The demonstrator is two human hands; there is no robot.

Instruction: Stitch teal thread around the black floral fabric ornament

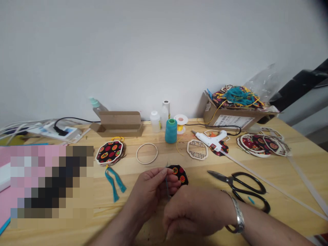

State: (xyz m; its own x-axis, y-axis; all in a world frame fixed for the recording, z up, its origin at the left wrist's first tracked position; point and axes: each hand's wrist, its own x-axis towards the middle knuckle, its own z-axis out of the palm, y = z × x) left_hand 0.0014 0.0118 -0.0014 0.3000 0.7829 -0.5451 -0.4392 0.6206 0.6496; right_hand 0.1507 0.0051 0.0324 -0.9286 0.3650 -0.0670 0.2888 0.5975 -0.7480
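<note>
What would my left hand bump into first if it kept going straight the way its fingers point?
Probably the patterned fabric piece that the left hand already touches at its fingertips; farther along lie the scissors, though depth is unclear.

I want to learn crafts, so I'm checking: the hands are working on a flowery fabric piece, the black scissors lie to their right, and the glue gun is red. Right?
Nearly. The head view shows the glue gun is white, not red. The rest holds: the left hand and right hand work on the flowery fabric piece, and the black scissors lie to their right.
</note>
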